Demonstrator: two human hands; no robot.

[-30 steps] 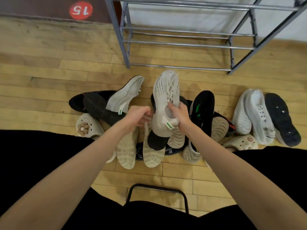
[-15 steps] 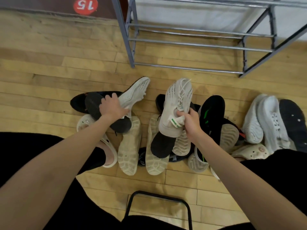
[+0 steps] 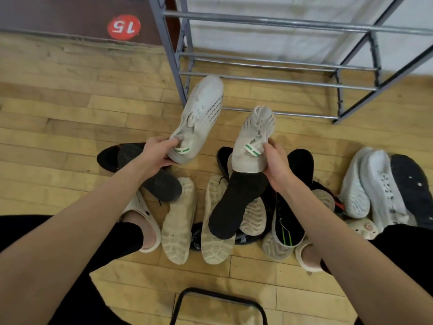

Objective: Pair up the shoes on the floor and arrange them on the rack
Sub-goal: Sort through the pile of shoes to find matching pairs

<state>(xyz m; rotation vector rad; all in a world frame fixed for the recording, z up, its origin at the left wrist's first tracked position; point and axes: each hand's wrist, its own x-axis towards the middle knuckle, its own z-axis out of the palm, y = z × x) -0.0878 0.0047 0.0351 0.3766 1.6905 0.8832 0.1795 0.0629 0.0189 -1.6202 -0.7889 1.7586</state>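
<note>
The left hand (image 3: 157, 153) grips the heel of one white sneaker (image 3: 202, 118), toe aimed at 1 o'clock toward the rack (image 3: 276, 82). The right hand (image 3: 274, 162) grips the heel of the matching white sneaker (image 3: 253, 139), toe at 12 o'clock. Both are lifted above the shoe pile (image 3: 220, 214) on the floor, just beside each other but apart

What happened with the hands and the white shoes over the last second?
The left hand reached left to the second white sneaker, gripped its heel and lifted it off the pile toward the rack. The right hand kept holding the first white sneaker. The other shoes on the floor stayed where they were.
</note>
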